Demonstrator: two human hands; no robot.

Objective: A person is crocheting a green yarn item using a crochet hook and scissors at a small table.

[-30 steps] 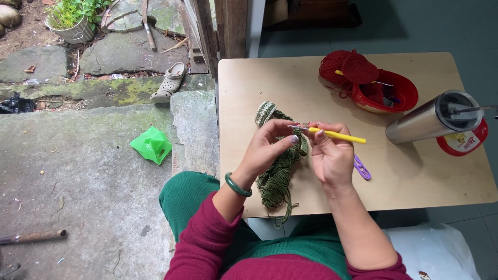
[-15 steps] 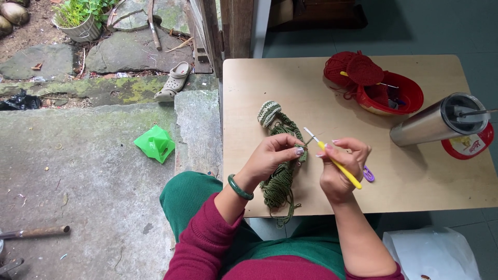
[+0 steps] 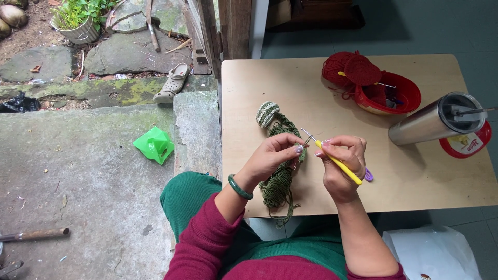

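Note:
My left hand [image 3: 272,157] pinches the upper edge of a green crochet piece [image 3: 279,176] that lies on the light wooden table [image 3: 290,83] and hangs over its near edge. A striped green-and-cream rounded end [image 3: 267,113] of the piece lies farther up the table. My right hand [image 3: 342,166] grips a yellow-handled crochet hook [image 3: 337,162], its metal tip pointing up-left toward my left fingertips. A purple object [image 3: 368,176] shows just behind my right hand.
A red bowl [image 3: 402,93] with red yarn [image 3: 350,69] and tools stands at the table's back. A steel tumbler [image 3: 436,120] lies by a red lid [image 3: 467,142]. Left of the table are stone steps, a green plastic bag [image 3: 154,144] and a sandal [image 3: 172,89].
My right hand has drawn back toward me and turned the hook from level to a diagonal, tip up-left. My left hand has slid slightly down the green piece.

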